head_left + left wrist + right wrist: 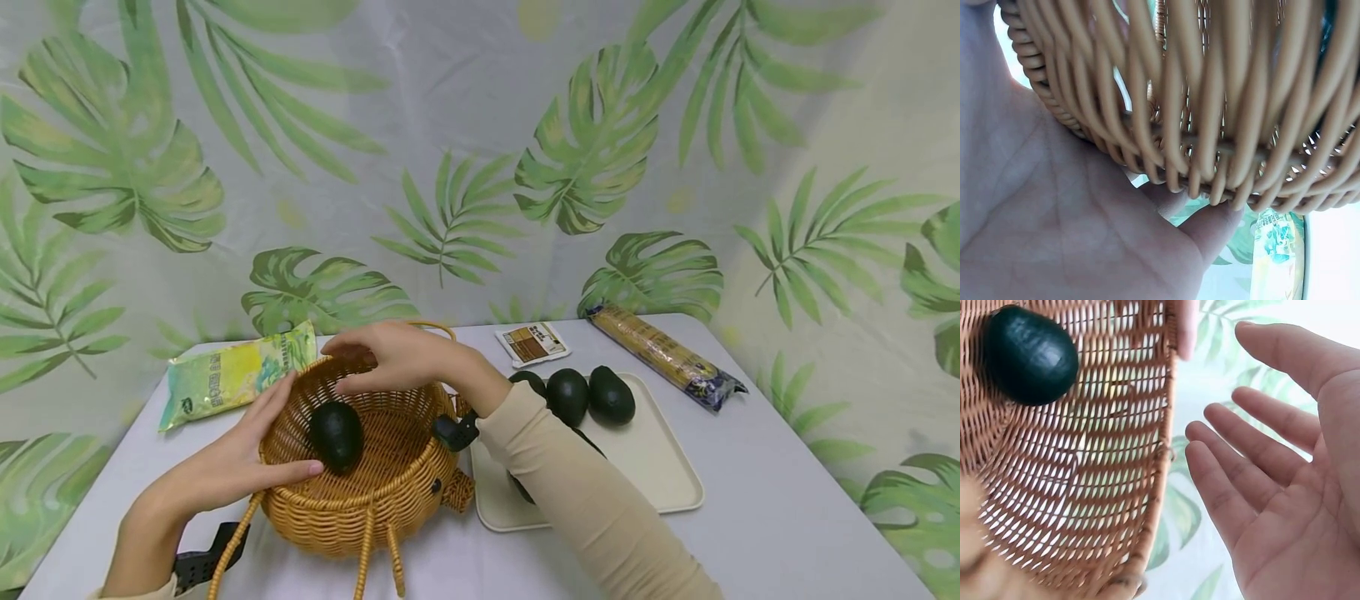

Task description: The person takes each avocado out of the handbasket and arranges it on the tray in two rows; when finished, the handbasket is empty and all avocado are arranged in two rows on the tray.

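A round wicker basket (pixel 352 521) stands at the left of the table with one dark avocado (pixel 335 437) inside, against its left wall. My left hand (pixel 232 462) holds the basket's left side, thumb over the rim and fingers along the outside. In the left wrist view, that palm (pixel 1079 212) lies close against the woven wall. My right hand (pixel 408 354) is over the basket's far rim, holding nothing. Its fingers are spread and slightly bent in the right wrist view, apart from the avocado (pixel 1032 356).
Several avocados (pixel 567 398) lie on a cream tray (pixel 660 467) at the right, partly hidden by my right sleeve. Behind are a green-yellow packet (pixel 236 375), a small white packet (pixel 532 343) and a long bag of noodle-like sticks (pixel 660 350).
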Available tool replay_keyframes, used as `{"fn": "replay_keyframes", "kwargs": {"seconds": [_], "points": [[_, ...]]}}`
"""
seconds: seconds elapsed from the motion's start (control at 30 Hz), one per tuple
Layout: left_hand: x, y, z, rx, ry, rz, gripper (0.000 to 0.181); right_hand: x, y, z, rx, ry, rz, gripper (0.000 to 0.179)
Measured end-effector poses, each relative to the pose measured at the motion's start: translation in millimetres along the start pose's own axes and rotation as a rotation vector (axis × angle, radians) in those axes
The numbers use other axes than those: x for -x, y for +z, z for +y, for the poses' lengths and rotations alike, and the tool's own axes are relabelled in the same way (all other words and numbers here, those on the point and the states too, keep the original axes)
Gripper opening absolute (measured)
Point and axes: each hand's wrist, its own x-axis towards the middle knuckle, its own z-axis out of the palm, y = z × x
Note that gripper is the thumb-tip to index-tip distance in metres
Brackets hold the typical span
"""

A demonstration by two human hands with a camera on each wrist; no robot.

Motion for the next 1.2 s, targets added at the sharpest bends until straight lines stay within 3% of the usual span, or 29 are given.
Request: {"fn": "replay_keyframes", "kwargs": {"seconds": [0.27, 0.67, 0.93, 1.2], "points": [[2.2, 0.1, -2.4, 0.034, -0.012, -0.012, 0.118, -19.0, 4.8, -1.9, -0.134, -0.008, -0.094, 0.055], [3.1, 1.6, -2.4, 0.048, -0.014, -0.002, 0.119, -34.5, 14.9, 13.8, -0.123, 0.063, -0.227, 0.056], [2.5, -1.8, -2.2, 0.043, -0.007, 0.002, 0.120, -49.9, 24.3, 5.5, 0.048, 0.109, -0.317, 0.059], [0.1, -0.7, 0.7, 0.045, -0.008, -0.005, 0.120, -55.8, 40.9, 8.4, 0.114, 0.129, -0.366, 0.055]]}}
